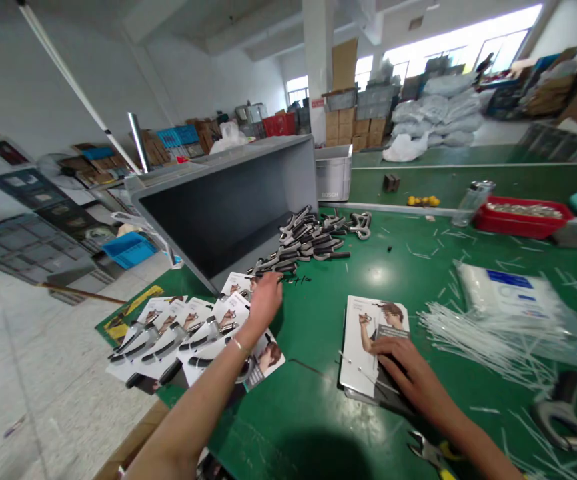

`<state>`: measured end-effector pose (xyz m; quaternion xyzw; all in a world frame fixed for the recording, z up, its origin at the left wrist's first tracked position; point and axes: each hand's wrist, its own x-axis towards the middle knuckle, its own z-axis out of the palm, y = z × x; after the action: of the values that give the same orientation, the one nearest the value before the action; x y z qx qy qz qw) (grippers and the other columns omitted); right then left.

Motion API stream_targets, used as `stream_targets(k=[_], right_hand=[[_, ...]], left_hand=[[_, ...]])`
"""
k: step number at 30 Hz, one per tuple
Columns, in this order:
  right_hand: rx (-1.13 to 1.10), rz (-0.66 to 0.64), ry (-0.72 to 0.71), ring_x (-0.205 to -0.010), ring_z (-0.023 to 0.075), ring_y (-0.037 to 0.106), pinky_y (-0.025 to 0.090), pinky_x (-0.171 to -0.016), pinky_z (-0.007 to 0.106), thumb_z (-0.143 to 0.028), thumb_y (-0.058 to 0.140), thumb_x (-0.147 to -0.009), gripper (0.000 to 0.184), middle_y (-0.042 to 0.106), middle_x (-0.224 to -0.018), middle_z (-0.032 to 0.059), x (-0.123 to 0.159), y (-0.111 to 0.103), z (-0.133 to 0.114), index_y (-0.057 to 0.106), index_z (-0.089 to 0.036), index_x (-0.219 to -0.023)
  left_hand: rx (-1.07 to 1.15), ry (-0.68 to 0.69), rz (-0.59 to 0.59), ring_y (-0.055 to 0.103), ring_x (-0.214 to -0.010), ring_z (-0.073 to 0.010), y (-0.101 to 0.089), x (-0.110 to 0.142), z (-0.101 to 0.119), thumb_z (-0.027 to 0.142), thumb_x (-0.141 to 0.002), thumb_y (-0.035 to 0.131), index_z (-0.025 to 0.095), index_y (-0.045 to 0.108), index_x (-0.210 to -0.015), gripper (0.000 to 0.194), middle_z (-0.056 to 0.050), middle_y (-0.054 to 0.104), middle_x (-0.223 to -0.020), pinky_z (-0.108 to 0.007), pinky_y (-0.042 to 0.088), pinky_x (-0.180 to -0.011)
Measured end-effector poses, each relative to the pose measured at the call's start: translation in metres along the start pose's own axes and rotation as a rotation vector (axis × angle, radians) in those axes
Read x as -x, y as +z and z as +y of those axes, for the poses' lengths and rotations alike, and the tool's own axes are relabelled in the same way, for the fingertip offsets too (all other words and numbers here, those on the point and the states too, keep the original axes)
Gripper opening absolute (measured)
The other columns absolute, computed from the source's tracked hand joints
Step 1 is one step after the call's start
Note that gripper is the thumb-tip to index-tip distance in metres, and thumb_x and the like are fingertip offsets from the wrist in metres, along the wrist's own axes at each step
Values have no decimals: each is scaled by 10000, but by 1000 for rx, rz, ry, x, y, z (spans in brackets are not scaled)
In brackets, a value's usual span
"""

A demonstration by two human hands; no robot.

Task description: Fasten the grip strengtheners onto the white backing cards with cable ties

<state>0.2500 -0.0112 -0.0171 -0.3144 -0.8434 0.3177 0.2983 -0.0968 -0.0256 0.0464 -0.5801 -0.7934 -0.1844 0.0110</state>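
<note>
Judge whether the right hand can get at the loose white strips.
Probably yes: the right hand rests on the printed card, with the white strips beside it and nothing visibly standing between.

Printed white cards [354, 341] lie stacked flat under my right hand [402, 363]; grey-and-black grips [313, 241] heaped loosely beyond my left hand [267, 300].

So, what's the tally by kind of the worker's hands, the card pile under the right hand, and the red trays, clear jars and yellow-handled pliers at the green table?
Hands: 2 (left hand, right hand)
Card pile: 1
Red tray: 1
Clear jar: 1
Yellow-handled pliers: 1
Total: 6
</note>
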Motion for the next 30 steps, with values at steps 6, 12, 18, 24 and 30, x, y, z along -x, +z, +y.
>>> stream_targets(k=[6,12,18,24,30], right_hand=[[-110,246,230,-1090,259,609,479,-973,453,-393,479,-979,251,677,-1121,73,18,-24,-13,660,-262,-1094],[-644,141,472,-490,114,508,423,-446,258,-475,553,-937,313,715,-908,54,18,-32,-39,611,-231,-1125],[-1123,-157,526,-359,56,341,203,-340,200,-613,490,-920,463,651,-643,19,-35,-29,-70,626,-170,-932],[-962,-110,569,-331,53,291,167,-341,177,-594,578,-870,420,415,-423,-90,-36,-60,-41,545,-185,-783],[-471,-225,635,-309,78,324,216,-304,192,-581,539,-879,387,399,-417,-94,-40,-69,-16,543,-209,-774]], left_hand=[[-122,25,-144,630,-962,-257,-5,-70,-47,68,-849,508,144,640,-1000,214,-143,652,-1056,-362,478,-867],[8,125,174,611,-1015,-259,-27,-43,-6,277,-920,536,160,567,-1055,181,-136,614,-1118,-369,479,-896],[455,597,230,608,-1122,-237,-8,55,113,235,-918,555,206,578,-1093,179,-125,644,-1213,-355,490,-935],[428,861,-77,599,-1163,-284,15,98,160,231,-950,488,171,611,-1202,288,-158,643,-1271,-435,469,-986],[468,543,-2,577,-1164,-261,9,59,128,312,-967,492,232,564,-1323,371,-130,595,-1311,-428,428,-1026]])
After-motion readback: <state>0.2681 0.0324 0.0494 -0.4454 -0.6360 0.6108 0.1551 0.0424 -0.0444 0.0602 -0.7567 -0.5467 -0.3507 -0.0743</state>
